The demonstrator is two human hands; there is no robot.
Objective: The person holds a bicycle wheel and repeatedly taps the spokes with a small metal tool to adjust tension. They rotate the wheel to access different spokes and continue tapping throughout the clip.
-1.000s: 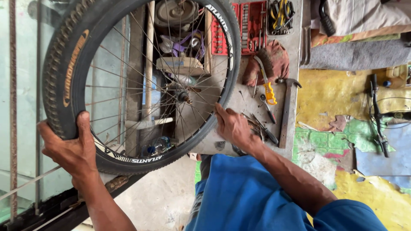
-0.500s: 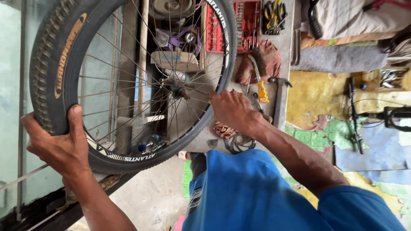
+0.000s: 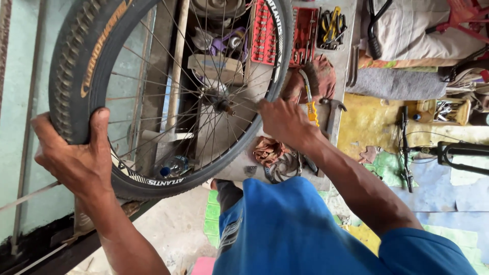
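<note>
The left hand (image 3: 76,158) grips the tyre (image 3: 69,76) of the wheel (image 3: 168,91), while the right hand (image 3: 285,122) pinches its spokes (image 3: 239,109) near the hub (image 3: 221,104).

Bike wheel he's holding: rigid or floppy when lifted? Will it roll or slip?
The wheel probably stays rigid: taut spokes, mounted tyre. Knobby tread under the left hand likely resists slipping. Round, so set down on edge it would probably roll or tip; the right hand steadies its rim.
</note>
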